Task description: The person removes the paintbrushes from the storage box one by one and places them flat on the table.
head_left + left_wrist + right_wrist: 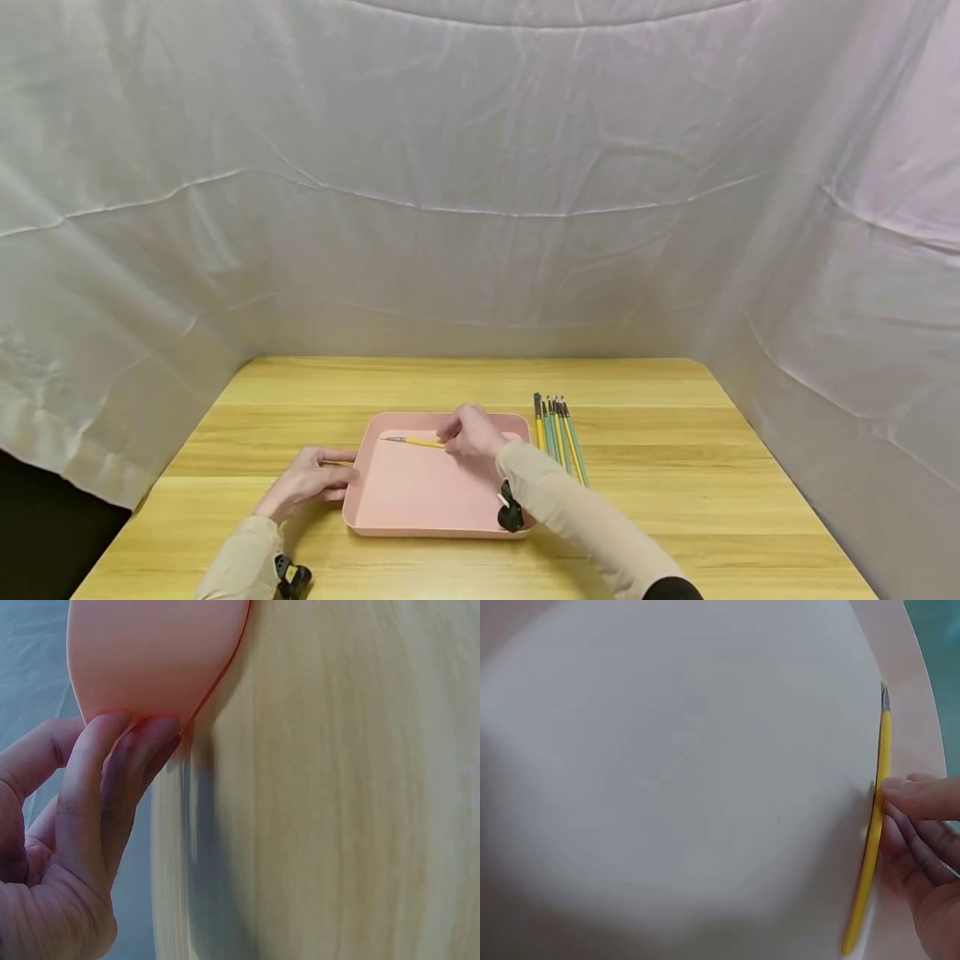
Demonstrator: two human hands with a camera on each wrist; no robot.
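Observation:
A pink tray (420,500) lies on the wooden table (675,500) in front of me. Along the far side of the tray floor (667,787) lies a thin yellow brush (416,442), its dark tip pointing left. My right hand (452,439) is over the tray's far right part and pinches the brush's handle (883,750); its fingertips (907,796) touch the shaft. My left hand (339,472) rests on the table at the tray's left side, with its fingers (112,765) pressed straight against the tray's outer wall (150,652).
Several more thin brushes (558,433), yellow and green, lie side by side on the table just right of the tray. White cloth (480,208) hangs round the table at the back and on both sides. The table's front edge is close to me.

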